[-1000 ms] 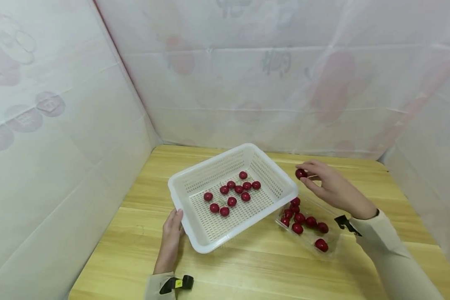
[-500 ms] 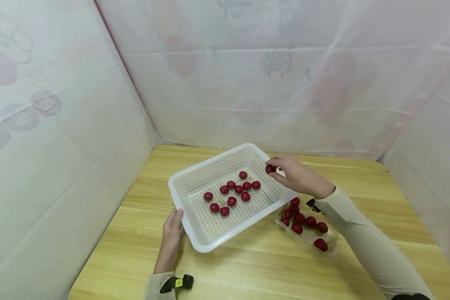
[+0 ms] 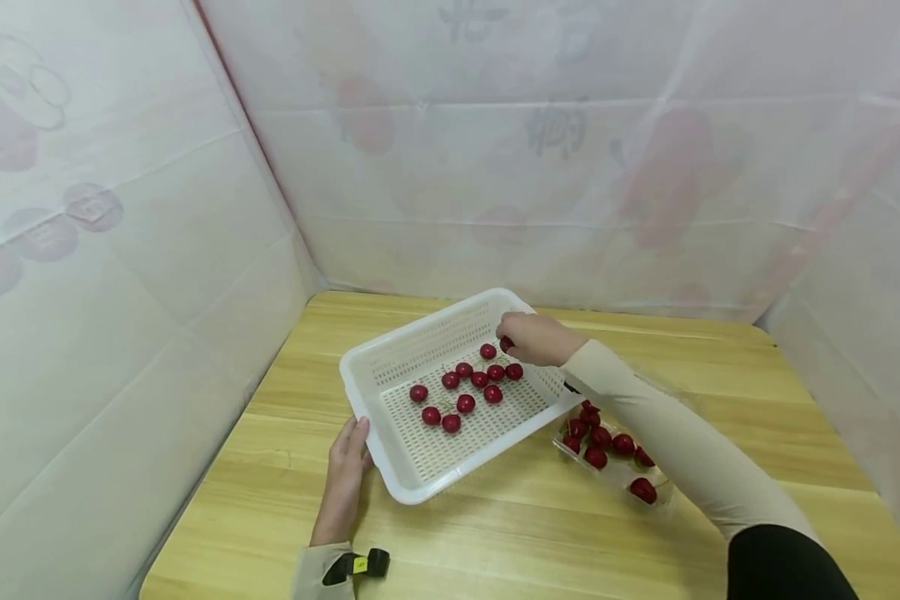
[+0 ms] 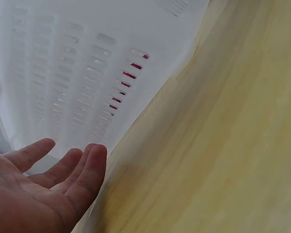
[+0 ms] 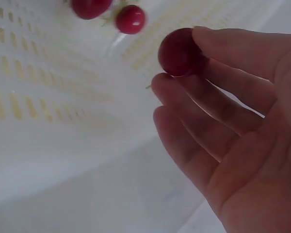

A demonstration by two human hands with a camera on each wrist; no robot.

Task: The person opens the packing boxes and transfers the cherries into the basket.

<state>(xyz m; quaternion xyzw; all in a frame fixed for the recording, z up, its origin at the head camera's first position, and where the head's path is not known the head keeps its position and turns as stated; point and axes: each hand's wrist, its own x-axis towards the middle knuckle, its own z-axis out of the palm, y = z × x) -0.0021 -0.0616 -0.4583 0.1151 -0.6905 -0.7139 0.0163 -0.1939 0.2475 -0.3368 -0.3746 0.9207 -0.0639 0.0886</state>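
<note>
A white perforated basket [image 3: 457, 477] with several red cherries [image 3: 451, 423] inside lies at the middle of the table. My left hand [image 3: 342, 475] holds its near left rim, fingers [image 4: 89, 170] low along the outer wall in the left wrist view. Reaching over the basket's far right corner, my right hand [image 3: 542, 337] pinches a dark red cherry [image 5: 180, 52] between thumb and fingertips. That cherry hangs over the basket's inside, apart from the ones lying there. Right of the basket, a clear plastic box [image 3: 617, 479] contains more cherries [image 3: 596, 457], partly hidden by the right sleeve.
The wooden table [image 3: 495, 542] carries everything. Pale printed sheets [image 3: 450, 192] rise behind it and on both sides. The basket's right corner overhangs the clear box's edge in the head view.
My right hand has moved left with its cherry, from above the clear box to over the basket. The left hand and the basket have stayed nearly in place.
</note>
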